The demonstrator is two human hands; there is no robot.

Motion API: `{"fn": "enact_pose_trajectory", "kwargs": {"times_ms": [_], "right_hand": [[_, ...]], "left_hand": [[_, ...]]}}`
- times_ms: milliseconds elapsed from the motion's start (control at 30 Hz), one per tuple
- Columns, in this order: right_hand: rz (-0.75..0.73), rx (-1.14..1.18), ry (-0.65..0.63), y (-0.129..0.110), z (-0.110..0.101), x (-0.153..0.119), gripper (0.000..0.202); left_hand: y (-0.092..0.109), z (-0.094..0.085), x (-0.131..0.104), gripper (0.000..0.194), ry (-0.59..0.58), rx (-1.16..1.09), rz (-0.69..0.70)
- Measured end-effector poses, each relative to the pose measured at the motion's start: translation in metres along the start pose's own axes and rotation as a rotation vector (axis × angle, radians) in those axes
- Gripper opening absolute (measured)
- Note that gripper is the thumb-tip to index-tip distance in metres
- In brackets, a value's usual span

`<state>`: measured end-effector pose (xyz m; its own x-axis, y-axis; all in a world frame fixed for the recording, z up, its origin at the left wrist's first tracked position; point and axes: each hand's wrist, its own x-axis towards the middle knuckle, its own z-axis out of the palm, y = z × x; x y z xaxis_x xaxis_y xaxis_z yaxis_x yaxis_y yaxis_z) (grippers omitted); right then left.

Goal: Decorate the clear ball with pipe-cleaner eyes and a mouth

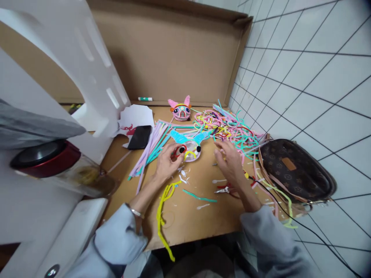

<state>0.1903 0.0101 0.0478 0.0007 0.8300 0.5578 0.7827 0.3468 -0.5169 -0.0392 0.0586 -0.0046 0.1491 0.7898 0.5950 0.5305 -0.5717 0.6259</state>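
Observation:
My left hand [169, 161] is closed on the left edge of a small animal-face craft [192, 155]. The craft has blue pipe-cleaner ears, a pale face, black round eyes, a red ring around one eye and a yellow curve below. My right hand [230, 161] is apart from it on the right, fingers bent and apart, with nothing visible in them. Scissors [222, 190] with red handles lie under my right forearm, partly hidden. Yellow pipe cleaners [160, 220] and a short teal pipe cleaner [199, 197] lie nearer to me.
A finished-looking pink-eared face [181, 111] sits at the back. Behind my right hand is a tangled pipe-cleaner pile [228, 125]. Straight pipe cleaners [150, 150], a phone [140, 137] and a jar [72, 170] are left. A brown bag [298, 166] lies right, beside a black cable [290, 218].

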Motion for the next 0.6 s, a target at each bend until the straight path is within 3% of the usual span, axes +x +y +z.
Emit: {"fn": "enact_pose_trajectory", "kwargs": {"times_ms": [133,233,600], "right_hand": [[-0.006,0.287,-0.059,-0.015,0.043,0.033,0.039],[-0.012,0.313,-0.102,-0.011,0.066,0.041,0.045],[-0.016,0.341,-0.113,-0.009,0.07,0.03,0.044]], "left_hand": [[0.001,-0.001,-0.001,0.027,0.004,0.006,-0.006],[-0.001,0.0,0.0,0.027,0.01,-0.008,0.018],[0.007,0.006,-0.003,0.027,0.042,-0.019,-0.028]]}}
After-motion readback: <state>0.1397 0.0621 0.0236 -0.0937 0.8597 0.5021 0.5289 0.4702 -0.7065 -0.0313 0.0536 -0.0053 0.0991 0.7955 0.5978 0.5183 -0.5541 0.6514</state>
